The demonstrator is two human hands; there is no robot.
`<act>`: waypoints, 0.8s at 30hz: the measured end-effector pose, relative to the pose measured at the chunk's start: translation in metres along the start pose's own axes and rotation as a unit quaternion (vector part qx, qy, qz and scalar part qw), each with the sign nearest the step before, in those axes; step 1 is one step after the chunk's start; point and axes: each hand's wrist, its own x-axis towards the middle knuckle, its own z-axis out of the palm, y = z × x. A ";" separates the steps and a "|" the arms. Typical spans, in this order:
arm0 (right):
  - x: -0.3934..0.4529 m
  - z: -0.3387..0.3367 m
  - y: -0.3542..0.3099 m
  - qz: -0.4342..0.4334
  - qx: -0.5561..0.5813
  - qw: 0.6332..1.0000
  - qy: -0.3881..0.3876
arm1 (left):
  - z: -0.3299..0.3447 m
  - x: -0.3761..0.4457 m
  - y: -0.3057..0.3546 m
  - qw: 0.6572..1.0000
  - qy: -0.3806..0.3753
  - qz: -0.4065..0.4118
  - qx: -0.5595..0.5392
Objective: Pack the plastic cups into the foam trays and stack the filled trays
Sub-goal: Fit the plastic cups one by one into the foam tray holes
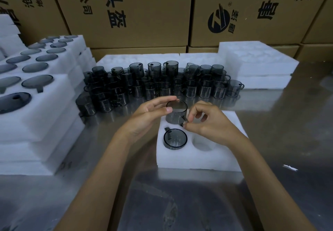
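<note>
We held a smoky grey translucent plastic cup [176, 112] over the far-left pocket of the white foam tray [198, 160] near the desk's front edge. Our left hand [149, 115] steadied its rim with straight fingers; our right hand [207, 122] pinched the handle, probably to line it up with its notch. A seated cup [175, 139] filled the near-left pocket; the near-right pocket [203, 141] stayed free. Loose cups [158, 83] crowded the far edge, leaving little room there.

1. Both bare forearms are reaching forward from the bottom edge and converging toward the middle.
2. The left hand [150, 112] is lying palm-inward, its fingers straight and its thumb extended.
3. The right hand [207, 121] is pinching with curled thumb and forefinger.
</note>
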 end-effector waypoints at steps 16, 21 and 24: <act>0.002 0.006 0.004 -0.019 -0.114 0.993 -0.008 | -0.008 0.001 -0.008 0.997 -0.029 -0.029 0.059; 0.003 0.006 0.005 -0.005 -0.127 0.992 -0.002 | -0.012 0.002 -0.017 0.997 -0.048 -0.048 0.023; 0.005 0.007 0.007 0.004 -0.146 0.989 0.004 | -0.013 0.003 -0.023 0.997 -0.048 -0.056 -0.002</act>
